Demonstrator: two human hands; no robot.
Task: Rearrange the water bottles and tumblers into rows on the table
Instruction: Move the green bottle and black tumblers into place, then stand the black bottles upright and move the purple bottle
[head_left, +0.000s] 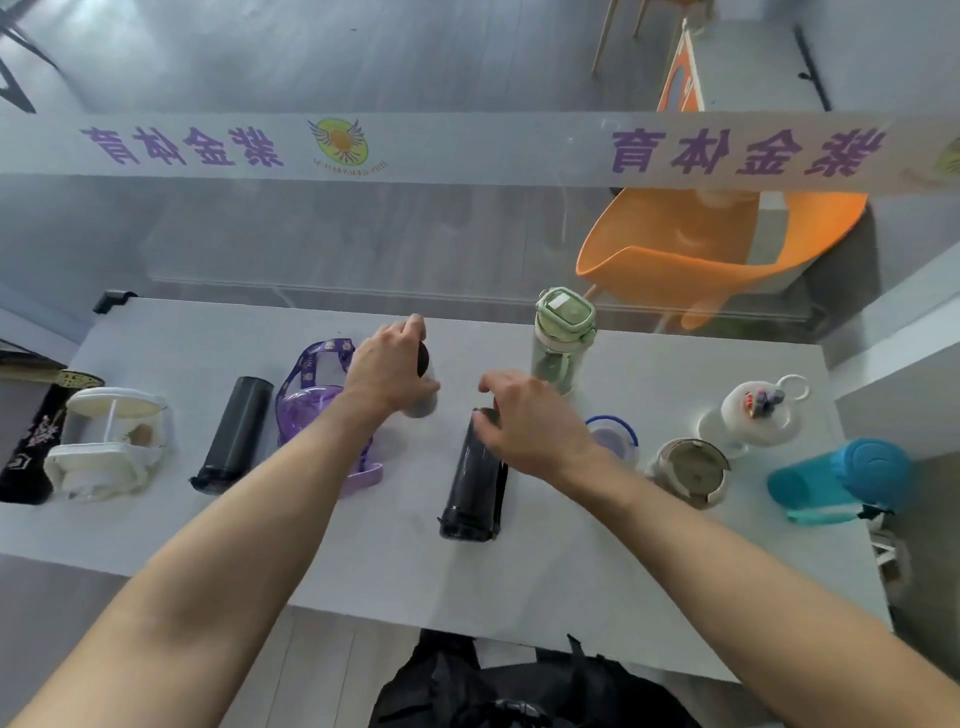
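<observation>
On the white table (545, 587) stand several bottles and tumblers in a rough row. My left hand (387, 366) grips the top of a pale tumbler with a dark lid (425, 400) near the middle. My right hand (530, 421) is closed on the top of a tall black bottle (472, 488). A second black bottle (234, 436) stands to the left, next to a purple bottle with a strap (311, 410). A green bottle (563, 338) stands behind my right hand. A blue-rimmed clear cup (615, 436) is partly hidden by my right wrist.
A white box-shaped jug (109, 441) stands at far left. At right are a beige tumbler (691, 470), a white bottle with charms (761, 415) and a teal bottle (841, 473) near the table's edge. An orange chair (717, 244) sits behind glass. A black bag (519, 691) lies below.
</observation>
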